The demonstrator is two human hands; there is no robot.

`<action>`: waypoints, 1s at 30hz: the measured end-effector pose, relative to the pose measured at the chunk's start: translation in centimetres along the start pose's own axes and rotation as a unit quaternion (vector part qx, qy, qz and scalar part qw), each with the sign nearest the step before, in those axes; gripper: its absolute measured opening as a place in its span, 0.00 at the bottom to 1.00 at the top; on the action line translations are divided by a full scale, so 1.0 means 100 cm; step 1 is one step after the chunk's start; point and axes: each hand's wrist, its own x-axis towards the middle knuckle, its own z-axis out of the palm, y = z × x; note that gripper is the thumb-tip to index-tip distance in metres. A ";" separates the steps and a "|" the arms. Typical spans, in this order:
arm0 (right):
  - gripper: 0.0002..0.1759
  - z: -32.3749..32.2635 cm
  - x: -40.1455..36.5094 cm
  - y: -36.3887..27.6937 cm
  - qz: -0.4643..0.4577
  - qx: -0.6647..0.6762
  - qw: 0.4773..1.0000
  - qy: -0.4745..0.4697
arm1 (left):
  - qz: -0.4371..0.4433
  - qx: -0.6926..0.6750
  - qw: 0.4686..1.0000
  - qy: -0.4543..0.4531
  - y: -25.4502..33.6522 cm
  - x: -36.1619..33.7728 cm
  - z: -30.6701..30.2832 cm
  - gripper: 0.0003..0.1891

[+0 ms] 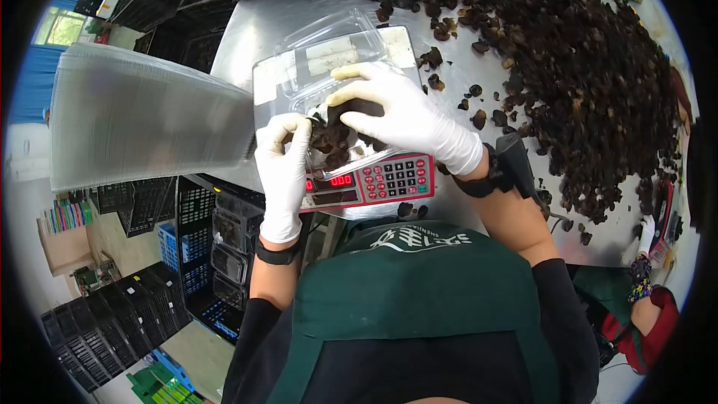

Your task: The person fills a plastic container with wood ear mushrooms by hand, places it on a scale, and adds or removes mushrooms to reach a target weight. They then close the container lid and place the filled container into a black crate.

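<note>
A clear plastic clamshell box (366, 39) sits with its lid raised on a digital scale (396, 178) with a red front panel. Dark brown wood ear mushrooms (333, 151) lie in its near half. My right hand (407, 111), in a white glove, curls over the box with dark mushroom pieces between thumb and fingers. At the box's left side is my left hand (280, 168), also gloved, its thumb and forefinger pinched at the rim; the exact contact is partly hidden. The scale's red display reads 0.00.
A tall nested stack of clear plastic boxes (149, 120) leans at the left. A large heap of wood ear mushrooms (591, 82) covers the metal table's right side. Black crates (112, 325) stand lower left. Another person's gloved hand (647, 233) is at far right, beside another scale.
</note>
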 end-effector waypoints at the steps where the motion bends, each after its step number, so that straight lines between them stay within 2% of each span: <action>1: 0.19 0.000 0.000 -0.004 -0.014 -0.039 0.999 -0.002 | -0.013 -0.024 1.000 0.007 0.000 0.001 0.000 0.05; 5: 0.21 -0.002 -0.008 -0.016 -0.043 -0.093 0.995 -0.008 | -0.070 -0.130 0.989 0.011 0.020 -0.001 0.006 0.06; 10: 0.24 -0.002 -0.012 -0.030 0.063 0.032 0.997 -0.019 | -0.079 -0.206 0.975 -0.010 0.034 0.000 0.010 0.09; 13: 0.22 -0.011 -0.017 -0.042 0.124 0.238 0.963 0.009 | -0.053 -0.197 0.978 -0.038 0.035 0.002 0.012 0.09; 14: 0.22 -0.013 -0.021 -0.042 0.136 0.247 0.959 0.007 | -0.044 -0.189 0.980 -0.051 0.035 0.002 0.013 0.09; 16: 0.24 -0.017 -0.031 -0.041 0.163 0.266 0.950 0.010 | -0.030 -0.142 0.988 -0.059 0.041 0.002 0.018 0.10; 17: 0.24 -0.016 -0.038 -0.038 0.140 0.253 0.957 0.026 | -0.021 -0.121 0.990 -0.068 0.046 0.003 0.022 0.10; 18: 0.23 -0.017 -0.047 -0.034 0.121 0.234 0.964 0.047 | -0.001 -0.022 0.997 -0.074 0.053 0.004 0.023 0.11; 19: 0.22 -0.022 -0.061 -0.033 0.109 0.208 0.969 0.074 | 0.013 -0.015 0.997 -0.072 0.060 0.002 0.030 0.11; 21: 0.20 -0.048 -0.096 -0.045 0.217 0.115 0.968 0.052 | 0.118 0.091 0.983 -0.103 0.046 0.005 0.033 0.13; 22: 0.18 -0.047 -0.126 -0.036 0.219 0.115 0.964 0.093 | 0.163 0.122 0.973 -0.106 0.042 0.003 0.038 0.14; 23: 0.17 -0.045 -0.155 -0.028 0.215 0.118 0.960 0.132 | 0.248 0.237 0.930 -0.132 0.043 0.004 0.037 0.17; 25: 0.15 -0.066 -0.213 -0.045 0.344 0.089 0.929 0.101 | 0.281 0.331 0.884 -0.176 0.047 -0.004 0.045 0.21; 27: 0.15 -0.081 -0.275 -0.062 0.408 0.070 0.902 0.125 | 0.290 0.389 0.851 -0.201 0.035 -0.002 0.044 0.22; 28: 0.13 -0.081 -0.316 -0.068 0.438 0.097 0.879 0.163 | 0.267 0.385 0.858 -0.209 0.037 -0.004 0.045 0.21; 30: 0.13 -0.097 -0.367 -0.094 0.513 0.055 0.846 0.134 | 0.277 0.371 0.858 -0.224 0.032 -0.001 0.044 0.21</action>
